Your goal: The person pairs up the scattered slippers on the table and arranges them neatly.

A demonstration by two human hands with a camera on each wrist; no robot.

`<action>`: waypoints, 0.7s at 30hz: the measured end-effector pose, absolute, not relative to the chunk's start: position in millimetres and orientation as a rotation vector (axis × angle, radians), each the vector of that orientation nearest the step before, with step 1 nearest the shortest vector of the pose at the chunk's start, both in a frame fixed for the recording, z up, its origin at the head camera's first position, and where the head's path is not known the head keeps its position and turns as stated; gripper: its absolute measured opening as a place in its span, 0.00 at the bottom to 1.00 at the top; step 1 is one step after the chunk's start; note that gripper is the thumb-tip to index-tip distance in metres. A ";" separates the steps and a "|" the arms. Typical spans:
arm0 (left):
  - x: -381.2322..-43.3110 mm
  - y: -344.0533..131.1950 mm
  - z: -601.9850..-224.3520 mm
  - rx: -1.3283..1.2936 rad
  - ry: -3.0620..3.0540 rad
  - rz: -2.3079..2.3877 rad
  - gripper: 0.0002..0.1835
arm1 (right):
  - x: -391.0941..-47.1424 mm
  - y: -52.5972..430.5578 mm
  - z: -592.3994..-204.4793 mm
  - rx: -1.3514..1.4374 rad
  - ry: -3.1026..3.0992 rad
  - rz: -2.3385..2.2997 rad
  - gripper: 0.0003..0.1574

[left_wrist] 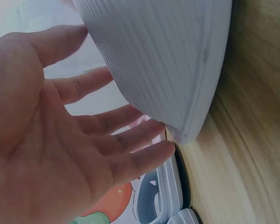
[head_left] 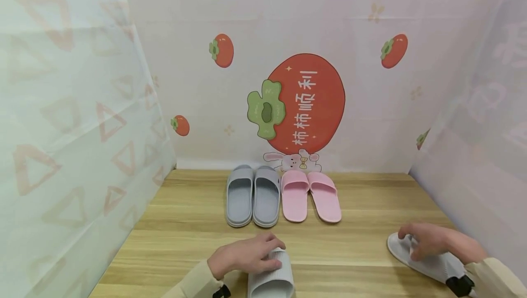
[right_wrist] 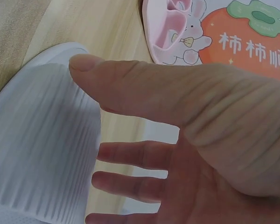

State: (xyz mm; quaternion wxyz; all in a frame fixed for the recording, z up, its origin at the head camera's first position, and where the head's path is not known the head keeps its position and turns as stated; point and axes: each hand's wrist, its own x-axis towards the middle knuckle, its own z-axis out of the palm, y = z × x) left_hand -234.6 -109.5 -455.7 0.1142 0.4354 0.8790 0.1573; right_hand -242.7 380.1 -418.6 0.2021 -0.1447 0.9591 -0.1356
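Observation:
A light grey ribbed slipper (head_left: 269, 273) lies at the front middle, cut off by the bottom edge of the head view. My left hand (head_left: 255, 254) is at its toe end, thumb over the strap; in the left wrist view, relaxed fingers (left_wrist: 135, 140) reach its ribbed edge. Farther right, a matching slipper (head_left: 442, 266) lies slantwise, toe to the upper left. Over its toe part is my right hand (head_left: 430, 243). In the right wrist view, the thumb overlaps the ribbed strap (right_wrist: 46, 140) and nearly straight fingers extend to its side.
A grey-blue pair of slippers (head_left: 253, 199) and a pink pair (head_left: 306, 195) stand side by side at the back of the wooden surface (head_left: 181, 224). Behind them rises a printed back sheet (head_left: 197, 92). Pale sheets flank the left (head_left: 82, 128) and right (head_left: 473, 119).

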 end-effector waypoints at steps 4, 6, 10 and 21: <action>-233.0 -108.5 -456.9 1.280 2.552 0.461 0.24 | -239.6 379.8 -419.0 -0.368 2.679 -0.365 0.30; -232.4 -108.5 -457.1 1.290 2.541 0.455 0.24 | -237.5 378.8 -417.0 -0.364 2.682 -0.353 0.30; -230.0 -108.9 -455.2 1.307 2.538 0.446 0.24 | -235.5 378.9 -412.9 -0.390 2.685 -0.334 0.29; -223.2 -109.3 -449.0 1.323 2.497 0.425 0.27 | -238.7 393.7 -428.3 -0.457 2.697 -0.341 0.35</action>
